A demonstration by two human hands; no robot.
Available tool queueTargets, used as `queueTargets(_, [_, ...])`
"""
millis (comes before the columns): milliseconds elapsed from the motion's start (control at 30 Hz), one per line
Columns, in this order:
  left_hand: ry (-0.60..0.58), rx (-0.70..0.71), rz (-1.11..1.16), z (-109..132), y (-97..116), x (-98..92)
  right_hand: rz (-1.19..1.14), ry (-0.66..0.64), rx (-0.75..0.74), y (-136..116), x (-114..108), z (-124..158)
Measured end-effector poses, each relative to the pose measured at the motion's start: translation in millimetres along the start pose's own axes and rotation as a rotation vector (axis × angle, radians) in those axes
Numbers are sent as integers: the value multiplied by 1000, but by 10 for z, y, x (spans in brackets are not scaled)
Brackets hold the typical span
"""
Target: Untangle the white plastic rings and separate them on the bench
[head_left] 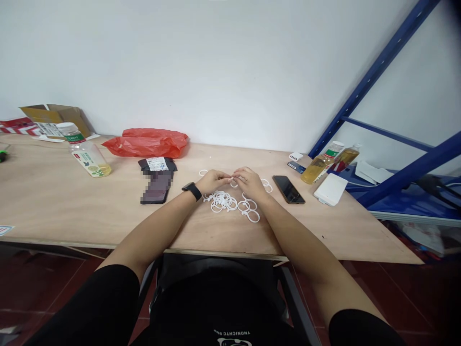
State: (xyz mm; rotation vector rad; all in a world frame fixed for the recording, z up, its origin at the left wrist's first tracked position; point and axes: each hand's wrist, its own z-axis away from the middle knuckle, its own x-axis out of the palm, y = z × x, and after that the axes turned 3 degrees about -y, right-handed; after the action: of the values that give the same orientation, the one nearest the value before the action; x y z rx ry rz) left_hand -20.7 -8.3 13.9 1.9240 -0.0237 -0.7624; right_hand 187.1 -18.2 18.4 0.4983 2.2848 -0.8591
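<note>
A white plastic ring (234, 184) sits between my two hands above the table, partly hidden by the fingers. My left hand (212, 182), with a black watch on its wrist, pinches it from one side. From the other side the fingertips of my right hand (251, 183) are closed on it. Just below lies a tangled pile of similar white rings (221, 201), some with small knobs. Several linked rings (248, 210) lie by my right wrist. One ring (267, 185) shows beyond my right hand, and another (203, 172) lies behind my left hand.
On the wooden table (108, 206), a bottle (88, 156), red plastic bag (147, 142) and dark packet (157, 164) stand or lie left. A phone (288, 189), white box (330, 189) and yellow drink bottle (320, 166) are right, beside a blue metal frame (374, 62).
</note>
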Motion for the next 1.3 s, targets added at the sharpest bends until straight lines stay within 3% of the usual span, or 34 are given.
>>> queueTargets(133, [-16, -93, 60, 20, 41, 113, -92, 92, 122, 20, 18, 0])
queueTargets(267, [-4, -78, 156, 26, 68, 142, -259, 26, 283, 64, 82, 13])
queueTargets(367, [12, -56, 203, 22, 89, 160, -251, 36, 243, 25, 92, 12])
queueTargets(567, [9, -132, 242, 19, 100, 193, -25, 47, -47, -86, 21, -10])
queueTargets(733, [74, -200, 378, 8, 97, 169, -70, 180, 129, -45, 42, -2])
queueTargets(900, [125, -185, 360, 8, 99, 133, -259, 44, 240, -63, 64, 28])
queueTargets(1100, [161, -28, 213, 56, 145, 144, -373, 24, 285, -126, 52, 30])
queueTargets(1300, [123, 3, 117, 73, 151, 142, -410, -26, 306, -43, 44, 53])
